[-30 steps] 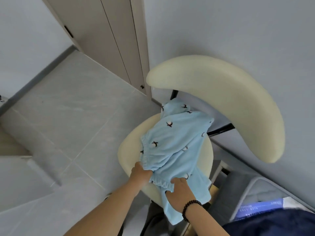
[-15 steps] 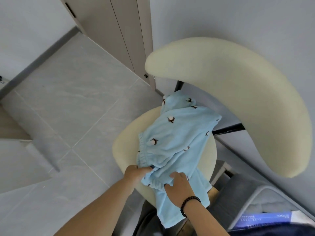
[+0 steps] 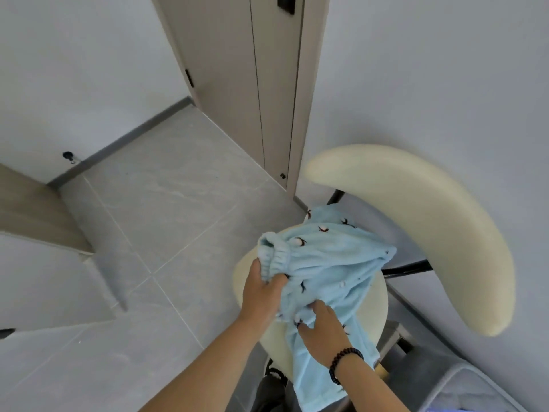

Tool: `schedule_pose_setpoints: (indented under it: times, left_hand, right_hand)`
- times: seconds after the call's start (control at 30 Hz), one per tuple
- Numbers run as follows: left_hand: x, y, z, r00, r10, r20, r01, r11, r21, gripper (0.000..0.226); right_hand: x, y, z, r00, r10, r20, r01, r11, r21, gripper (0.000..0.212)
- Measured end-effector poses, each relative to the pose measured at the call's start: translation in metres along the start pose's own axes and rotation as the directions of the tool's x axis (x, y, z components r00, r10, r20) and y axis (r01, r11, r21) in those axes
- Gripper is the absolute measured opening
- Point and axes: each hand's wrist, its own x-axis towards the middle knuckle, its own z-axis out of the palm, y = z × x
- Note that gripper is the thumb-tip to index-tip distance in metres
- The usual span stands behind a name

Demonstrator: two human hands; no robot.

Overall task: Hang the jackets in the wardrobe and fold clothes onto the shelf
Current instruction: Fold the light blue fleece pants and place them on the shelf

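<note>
Head view. Garment of light-blue fleece with an elastic gathered waistband and small dark-and-white printed motifs (image 3: pixel 332 263), draped over the round cream padded seat of a chair (image 3: pixel 372 310). The left hand (image 3: pixel 261 289) grips the bunched waistband, fingers curled into the fabric, with a loop of the band rising just above the knuckles. The right hand (image 3: pixel 323 328), just beside and below the left one, pinches a fold of the same cloth between thumb and curled fingers; a dark beaded bracelet (image 3: pixel 341 364) circles its wrist. Below this grip, one end of the garment hangs over the seat's near edge. Beyond both grips curves the cream crescent-shaped backrest (image 3: pixel 421 227). Left of the grips lies grey tiled floor (image 3: pixel 166 221); beyond them stands a beige panelled door (image 3: pixel 237 84).
</note>
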Motion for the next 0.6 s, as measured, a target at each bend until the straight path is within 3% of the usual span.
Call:
schedule_pose_setpoints:
  times: [0.17,0.33,0.47,0.6]
  left_hand:
    - [-0.033,0.053,-0.061,0.975,0.221,-0.009,-0.221,0.973,-0.071,0.039]
    - [-0.084,0.085,-0.141,0.911,0.411,-0.023,-0.412,0.911,-0.017,0.041]
    - [-0.129,0.093,-0.200,0.845,0.534,0.045,-0.535,0.840,0.086,0.049]
    - [-0.174,0.097,-0.262,0.773,0.620,0.134,-0.633,0.739,0.233,0.056]
  right_hand:
    - [-0.038,-0.032,0.010,0.997,-0.054,-0.055,0.058,0.995,0.082,0.032]
    - [-0.079,-0.078,0.022,0.955,-0.100,-0.279,0.192,0.927,0.323,0.020]
    - [-0.121,-0.133,0.037,0.853,-0.310,-0.421,0.443,0.856,0.268,0.027]
    - [-0.174,-0.187,0.062,0.756,-0.520,-0.397,0.602,0.791,0.109,0.035]
